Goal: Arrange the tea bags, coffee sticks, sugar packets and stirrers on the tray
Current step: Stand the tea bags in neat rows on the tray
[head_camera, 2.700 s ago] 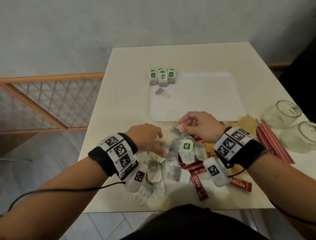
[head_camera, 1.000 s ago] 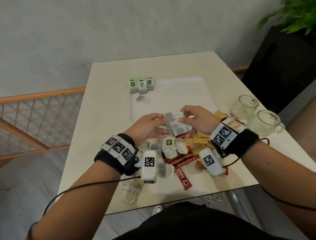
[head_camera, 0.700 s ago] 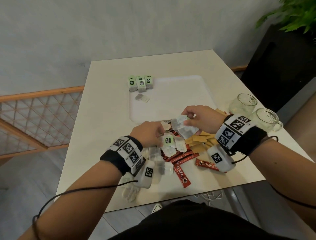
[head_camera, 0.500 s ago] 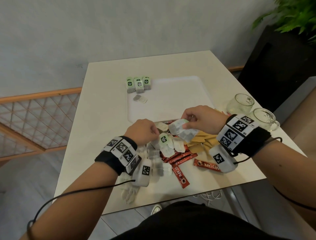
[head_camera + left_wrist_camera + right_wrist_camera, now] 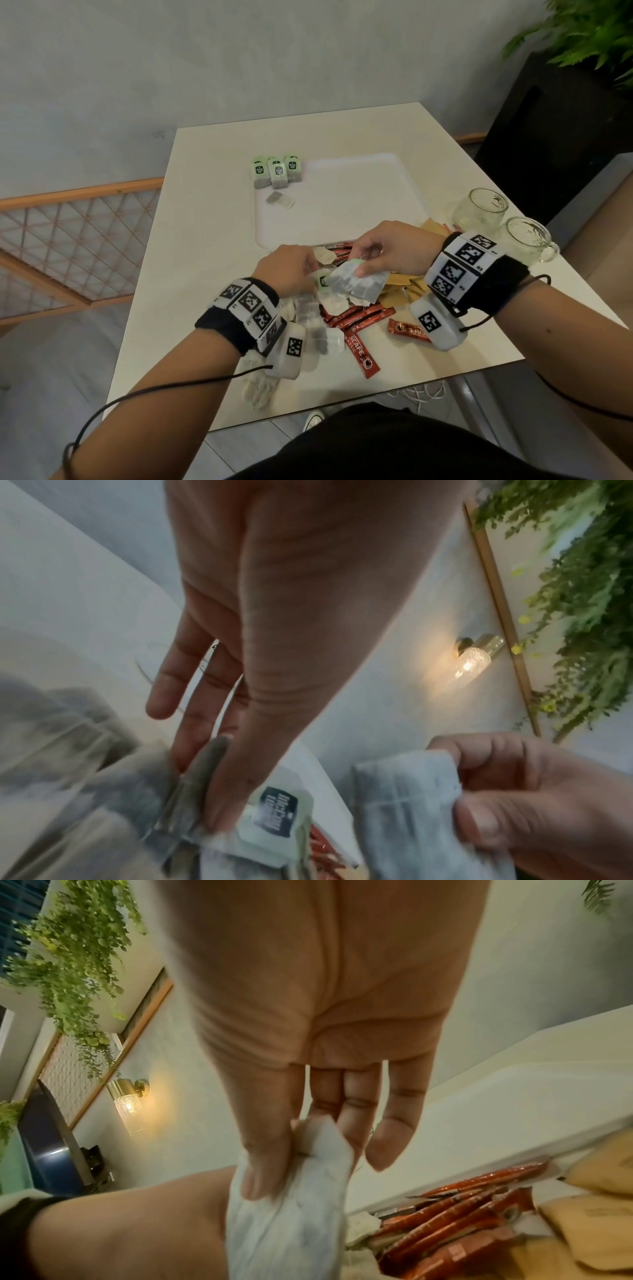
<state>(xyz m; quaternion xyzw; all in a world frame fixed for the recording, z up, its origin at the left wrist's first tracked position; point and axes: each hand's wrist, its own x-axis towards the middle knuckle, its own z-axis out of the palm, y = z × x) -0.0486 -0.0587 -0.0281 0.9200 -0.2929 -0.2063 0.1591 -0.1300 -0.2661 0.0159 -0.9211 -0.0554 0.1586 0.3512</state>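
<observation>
Right hand (image 5: 394,250) was clamped on a small stack of tea bags (image 5: 356,284), thumb on top, fingers under, held just above the pile (image 5: 329,308) at the near edge of the table (image 5: 212,192). Looked like a collecting hold: gather several bags, carry once. Left hand (image 5: 291,270) was down in the pile just left of that stack, thumb and fingers pinching another bag (image 5: 274,821) with a green tag, probably to add to the stack.

Tray (image 5: 359,205) sat beyond the hands, mid-table. Three tagged bags (image 5: 276,171) stood in a row at its far-left corner, one loose bag (image 5: 279,200) lay just in front. That row likely set the pattern for the rest.

Coffee sticks (image 5: 356,318) were partly under the bags, so clearing the bags first made sense. Sugar packets (image 5: 400,291) lay under the right wrist, stirrers (image 5: 448,228) barely visible beside two glasses (image 5: 503,222) at right. None of those were on the tray yet.
</observation>
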